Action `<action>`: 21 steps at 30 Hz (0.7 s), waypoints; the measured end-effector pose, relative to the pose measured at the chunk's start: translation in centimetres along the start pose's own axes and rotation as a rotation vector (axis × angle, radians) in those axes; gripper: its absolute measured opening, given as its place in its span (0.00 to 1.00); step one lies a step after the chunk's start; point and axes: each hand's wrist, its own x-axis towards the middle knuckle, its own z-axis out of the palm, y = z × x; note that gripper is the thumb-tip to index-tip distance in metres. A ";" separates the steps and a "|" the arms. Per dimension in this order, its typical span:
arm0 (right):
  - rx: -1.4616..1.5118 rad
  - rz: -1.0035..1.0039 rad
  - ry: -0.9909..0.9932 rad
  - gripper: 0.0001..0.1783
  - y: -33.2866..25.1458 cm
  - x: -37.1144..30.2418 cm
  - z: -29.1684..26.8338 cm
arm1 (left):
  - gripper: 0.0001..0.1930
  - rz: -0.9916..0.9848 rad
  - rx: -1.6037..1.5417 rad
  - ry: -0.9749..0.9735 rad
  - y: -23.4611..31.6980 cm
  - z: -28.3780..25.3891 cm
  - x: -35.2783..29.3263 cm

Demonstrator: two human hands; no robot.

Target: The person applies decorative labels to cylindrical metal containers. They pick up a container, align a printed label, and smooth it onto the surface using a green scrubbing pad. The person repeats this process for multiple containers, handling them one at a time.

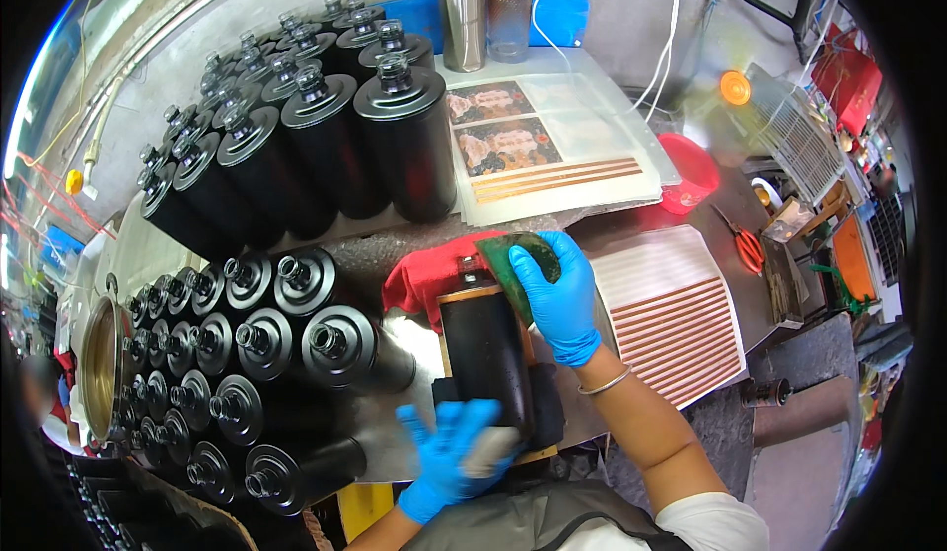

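A black cylindrical bottle (483,354) lies on a wooden-edged support, its clear neck pointing away from me. My right hand (562,304), in a blue glove, is closed on a dark green pad (520,273) beside the bottle's shoulder. My left hand (446,457), also gloved in blue, is at the bottle's near end with its fingers spread. A pale grey, blurred patch (490,452) shows by its thumb; I cannot make out what it is. Beyond the bottle, a red cloth (419,280) is bunched around the neck.
Several black bottles (404,146) stand on a raised ledge at far left; more (340,344) crowd below. Striped sheets of copper-coloured strips (676,339) lie at right, with orange-handled scissors (750,250) and a red tub (688,171) beyond. A steel flask (462,18) stands at the back.
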 end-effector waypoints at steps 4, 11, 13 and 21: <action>0.044 0.025 -0.010 0.13 0.6 0.1 0.0 | 0.25 0.194 -0.041 -0.222 -0.1 -0.3 2.5; 0.107 0.056 -0.032 0.13 0.7 -0.4 -0.2 | 0.39 -0.162 -0.229 -0.066 -0.8 -0.3 -1.2; 0.076 0.058 -0.044 0.13 0.8 -0.2 -0.5 | 0.38 -0.069 -0.187 -0.116 -0.8 -0.3 -0.2; 0.441 0.301 -0.085 0.16 2.2 0.1 -2.6 | 0.36 -0.260 -0.361 -0.137 -1.5 -0.6 -0.1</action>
